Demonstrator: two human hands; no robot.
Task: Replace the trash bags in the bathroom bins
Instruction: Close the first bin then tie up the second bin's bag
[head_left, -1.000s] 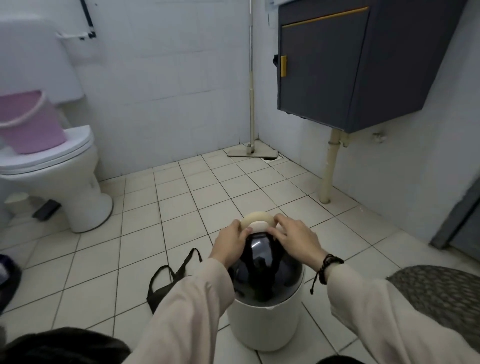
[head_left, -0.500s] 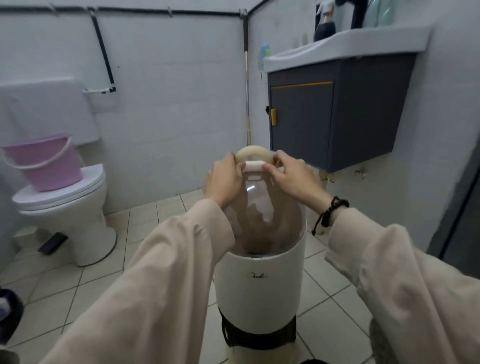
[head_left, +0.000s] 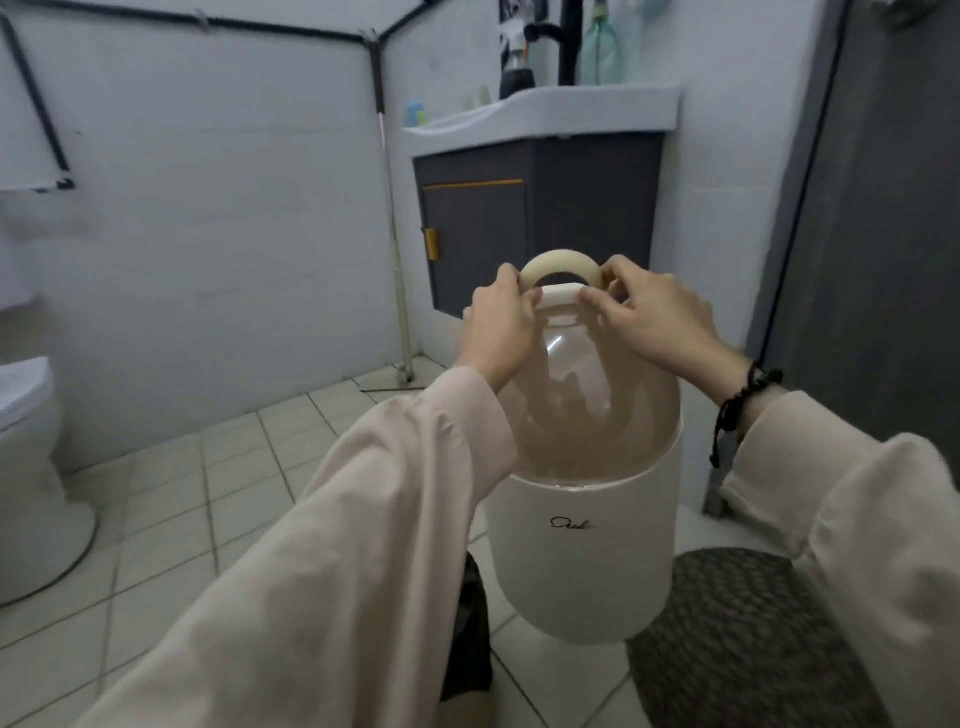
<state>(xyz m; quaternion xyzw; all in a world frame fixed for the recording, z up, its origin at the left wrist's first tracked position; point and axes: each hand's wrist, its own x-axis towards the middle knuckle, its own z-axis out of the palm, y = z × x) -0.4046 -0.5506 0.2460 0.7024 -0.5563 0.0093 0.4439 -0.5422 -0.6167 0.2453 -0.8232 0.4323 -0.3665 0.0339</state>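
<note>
both hands, left hand (head_left: 501, 317) and right hand (head_left: 657, 319), grip clamped on the bin lid's ring handle (head_left: 560, 278) (white shell (head_left: 576, 551) lifted off the floor).

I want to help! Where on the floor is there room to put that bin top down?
The bare tiled floor between the toilet, the mop pole and the left sleeve is free. It is crowded near the bin cover: a dark bag lies left of it and a woven mat right.
</note>
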